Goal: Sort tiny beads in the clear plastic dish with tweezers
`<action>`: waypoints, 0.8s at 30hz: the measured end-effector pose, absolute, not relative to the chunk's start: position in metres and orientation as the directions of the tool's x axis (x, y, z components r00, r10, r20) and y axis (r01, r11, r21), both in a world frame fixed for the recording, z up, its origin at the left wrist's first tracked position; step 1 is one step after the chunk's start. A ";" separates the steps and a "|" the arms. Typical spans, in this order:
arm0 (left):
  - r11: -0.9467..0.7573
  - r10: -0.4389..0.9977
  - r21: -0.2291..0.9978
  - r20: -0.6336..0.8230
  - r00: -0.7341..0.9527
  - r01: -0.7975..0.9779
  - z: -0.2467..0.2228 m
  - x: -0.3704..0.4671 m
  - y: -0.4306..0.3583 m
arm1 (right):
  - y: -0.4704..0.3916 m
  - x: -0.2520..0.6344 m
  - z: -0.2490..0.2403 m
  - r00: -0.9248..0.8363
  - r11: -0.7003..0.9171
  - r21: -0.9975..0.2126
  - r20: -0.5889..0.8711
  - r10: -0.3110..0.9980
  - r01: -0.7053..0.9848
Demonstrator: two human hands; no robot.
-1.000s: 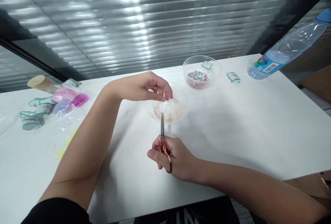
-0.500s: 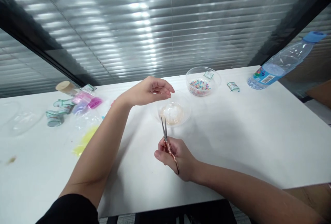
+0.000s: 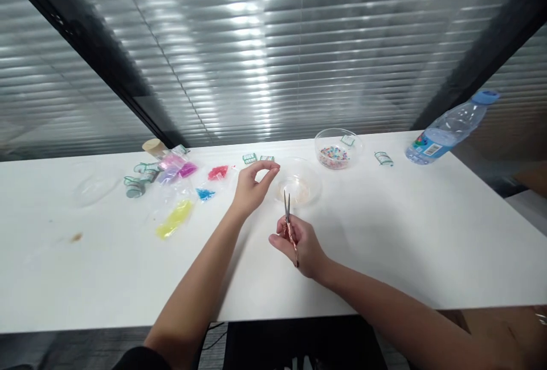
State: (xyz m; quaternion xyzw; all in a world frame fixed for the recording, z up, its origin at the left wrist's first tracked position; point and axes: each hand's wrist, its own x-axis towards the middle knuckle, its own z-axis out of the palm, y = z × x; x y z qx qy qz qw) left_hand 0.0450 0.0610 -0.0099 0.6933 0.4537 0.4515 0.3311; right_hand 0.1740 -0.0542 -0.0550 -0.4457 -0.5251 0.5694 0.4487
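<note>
Head camera: both hands are over the middle of a white worktop (image 3: 397, 261); the right hand (image 3: 301, 244), nearer the near edge, holds a pair of copper-handled scissors (image 3: 289, 227), its fingers wrapped about the loops; the blades stand slightly parted, their long axis running roughly square to the near edge, tips toward the far edge. The left hand (image 3: 255, 187) is farther from the near edge and to the left of the blades, with thumb and fingertips in a narrow pinch; whether something thin lies between them I cannot tell. From that pinch, the blade tips lie toward the near edge and slightly right, apart from the fingertips; a shallow clear bowl (image 3: 317, 185) with pale tan contents stands beyond the scissors, and the tips overlap its near side in view, though their height over it cannot be judged.

Nearer the far edge, to the right of that bowl, is a deeper clear bowl (image 3: 359, 150) with multicoloured beads; a water bottle (image 3: 440, 137) stands by the far right corner; left of the left hand lie a red packet (image 3: 217, 173), a blue packet (image 3: 205, 194) and a yellow packet (image 3: 174, 219).
</note>
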 end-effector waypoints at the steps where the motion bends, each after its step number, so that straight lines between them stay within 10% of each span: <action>1: -0.361 0.933 0.872 0.329 0.149 0.331 -0.012 0.045 0.057 | -0.055 0.174 -0.057 -0.183 -0.035 -0.999 -0.028 0.983 -0.033; 24: -0.427 0.896 0.741 0.269 0.354 0.518 -0.027 0.050 0.018 | -0.061 0.165 -0.068 0.092 -0.050 -0.998 -0.048 0.995 0.023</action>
